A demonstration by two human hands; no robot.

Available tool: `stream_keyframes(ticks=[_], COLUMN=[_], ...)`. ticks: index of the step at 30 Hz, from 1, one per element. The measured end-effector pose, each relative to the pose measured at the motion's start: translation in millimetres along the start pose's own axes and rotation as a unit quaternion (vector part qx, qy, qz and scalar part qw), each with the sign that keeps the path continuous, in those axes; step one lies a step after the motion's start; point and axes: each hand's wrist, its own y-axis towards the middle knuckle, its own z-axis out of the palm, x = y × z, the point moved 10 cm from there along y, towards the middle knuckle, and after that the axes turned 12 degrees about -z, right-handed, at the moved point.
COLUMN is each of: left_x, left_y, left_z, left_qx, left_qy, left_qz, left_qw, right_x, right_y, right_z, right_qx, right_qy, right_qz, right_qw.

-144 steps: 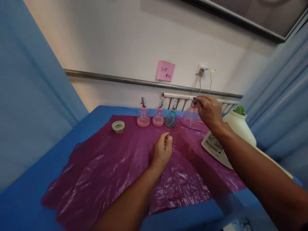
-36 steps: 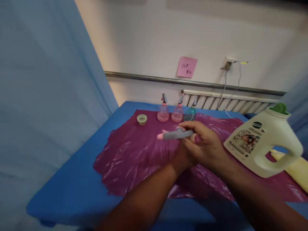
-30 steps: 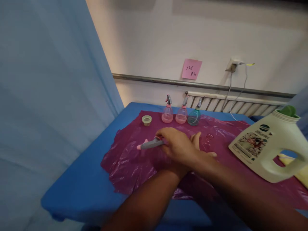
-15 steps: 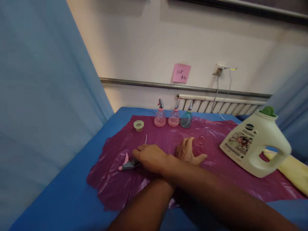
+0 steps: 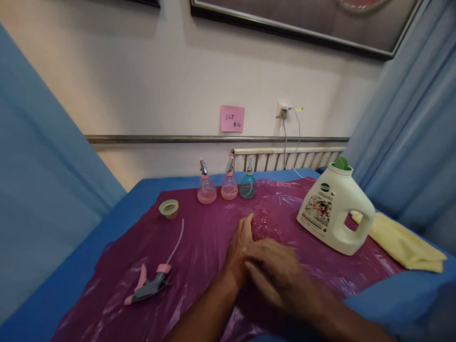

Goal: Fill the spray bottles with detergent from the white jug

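My left hand (image 5: 240, 247) rests on the purple plastic sheet (image 5: 199, 251) with its fingers pressed against the left side of a clear, headless spray bottle (image 5: 264, 224). My right hand (image 5: 276, 273) hovers just in front of it, fingers stretched out and holding nothing, and hides the bottle's lower part. A grey and pink spray head (image 5: 147, 286) with a thin white tube lies on the sheet at the front left, apart from both hands.
At the back stand two pink spray bottles (image 5: 207, 187) and a teal one (image 5: 247, 183). A green cap (image 5: 168, 208) sits to their left. A white detergent jug (image 5: 333, 213) and a yellow cloth (image 5: 402, 242) are on the right. Blue curtains flank the blue-covered table.
My right hand set the spray head down at the front left, let go, and drew back toward the bottle. My left hand has stayed on the clear bottle.
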Motion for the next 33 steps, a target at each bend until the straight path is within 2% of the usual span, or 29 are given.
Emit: stream_keyframes(ticks=[3,6,11,15,22,26,33], left_x=[-2,-10,-15,-10,-10,-14,-20], left_y=[3,2,-1,-2,-2,-2,1], left_z=[-0.9,-8.2,-12.1,-15.0,-17.7,-18.9,-18.1], left_qx=[0.022,0.001,-0.004,-0.003,-0.010,-0.015,-0.010], left_qy=[-0.009,-0.004,0.004,0.012,0.021,0.030,0.048], left_qz=[0.008,-0.011,-0.034,-0.047,-0.032,-0.024,-0.026], left_qw=[1.000,1.000,0.999,0.999,0.999,0.999,0.998], right_x=[-37,-76,-116,-122,-120,-126,-134], right_y=[-14,-30,-68,-83,-81,-85,-88], right_z=[-39,-69,-81,-85,-81,-76,-83], right_qx=[-0.012,-0.062,-0.126,-0.146,-0.126,-0.111,-0.126], right_qy=[-0.063,-0.128,-0.165,-0.151,-0.120,-0.108,-0.106], right_qz=[-0.002,0.024,0.095,0.119,0.109,0.127,0.155], right_qw=[0.998,0.990,0.974,0.970,0.979,0.980,0.974])
